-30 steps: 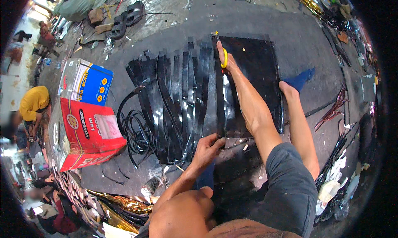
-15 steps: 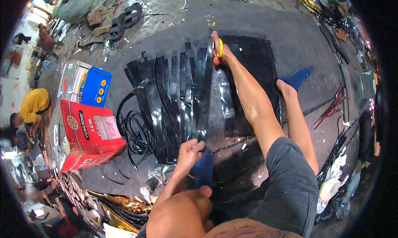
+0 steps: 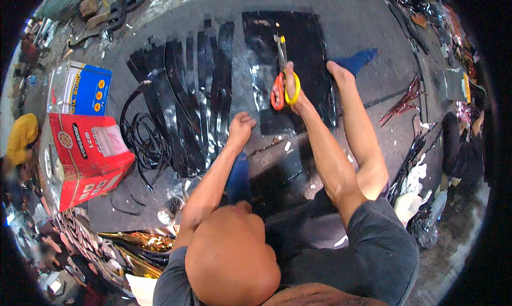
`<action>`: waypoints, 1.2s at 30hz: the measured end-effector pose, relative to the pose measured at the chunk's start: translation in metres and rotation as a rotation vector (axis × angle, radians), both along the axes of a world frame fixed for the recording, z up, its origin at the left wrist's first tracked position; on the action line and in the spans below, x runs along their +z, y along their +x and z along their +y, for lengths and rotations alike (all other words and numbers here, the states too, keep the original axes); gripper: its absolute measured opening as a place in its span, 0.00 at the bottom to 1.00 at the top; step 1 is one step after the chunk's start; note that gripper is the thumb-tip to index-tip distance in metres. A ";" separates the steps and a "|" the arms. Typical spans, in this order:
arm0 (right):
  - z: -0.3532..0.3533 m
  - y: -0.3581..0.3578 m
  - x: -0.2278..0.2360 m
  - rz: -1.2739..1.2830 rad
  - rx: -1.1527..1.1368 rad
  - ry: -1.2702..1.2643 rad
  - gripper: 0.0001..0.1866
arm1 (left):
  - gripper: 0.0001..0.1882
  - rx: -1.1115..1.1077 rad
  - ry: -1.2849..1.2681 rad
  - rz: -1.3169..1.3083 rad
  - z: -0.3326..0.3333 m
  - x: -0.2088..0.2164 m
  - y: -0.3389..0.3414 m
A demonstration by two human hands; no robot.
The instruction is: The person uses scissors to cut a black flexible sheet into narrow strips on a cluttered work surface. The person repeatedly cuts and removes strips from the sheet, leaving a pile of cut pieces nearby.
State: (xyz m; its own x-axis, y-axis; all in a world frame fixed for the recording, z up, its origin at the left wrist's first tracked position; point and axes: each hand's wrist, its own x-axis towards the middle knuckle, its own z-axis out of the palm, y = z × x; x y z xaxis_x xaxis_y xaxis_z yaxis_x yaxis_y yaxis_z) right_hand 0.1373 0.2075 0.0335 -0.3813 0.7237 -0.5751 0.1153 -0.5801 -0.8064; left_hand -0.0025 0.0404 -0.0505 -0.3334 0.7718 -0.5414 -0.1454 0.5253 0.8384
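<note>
My right hand (image 3: 292, 88) grips a pair of scissors (image 3: 281, 63) with one orange and one yellow handle loop. The blades point away from me, over a black glossy sheet (image 3: 308, 45) on the floor mat. My left hand (image 3: 242, 125) has its fingers curled in, with nothing visible in them. It is beside the near-left corner of the sheet, just right of a row of long black strips (image 3: 176, 87). These strips lie side by side, running away from me, some overlapping. At their left is a tangle of thin black cords (image 3: 146, 138).
A red carton (image 3: 88, 159) and a blue-and-grey carton (image 3: 96, 90) stand at the left. My blue-socked feet are beside the strips and right of the sheet. Reddish thin strips (image 3: 404, 101) and white plastic scraps (image 3: 413, 186) lie at the right. A person in yellow (image 3: 22, 138) is far left.
The scissors have come nearer and to the right, from the strip's far end to over the sheet. My left hand has moved away from me and right, leaving the strip. The view has shifted.
</note>
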 end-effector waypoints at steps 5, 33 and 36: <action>-0.127 0.073 0.019 -0.056 -0.001 -0.122 0.47 | 0.24 0.062 -0.055 0.147 0.023 -0.014 0.036; -0.231 0.080 0.017 -0.153 0.134 -0.374 0.46 | 0.14 -0.118 -0.196 -0.055 0.029 0.021 0.024; -0.225 0.082 0.020 -0.158 0.127 -0.366 0.45 | 0.21 -0.221 -0.243 -0.048 0.012 0.022 0.037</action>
State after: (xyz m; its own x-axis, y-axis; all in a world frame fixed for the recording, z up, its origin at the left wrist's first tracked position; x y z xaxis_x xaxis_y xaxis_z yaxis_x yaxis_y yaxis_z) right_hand 0.2194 -0.0177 0.0539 -0.3409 0.4139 -0.8441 0.3105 -0.7980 -0.5166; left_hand 0.0343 0.0526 -0.0283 -0.1420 0.6687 -0.7298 -0.0425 0.7325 0.6794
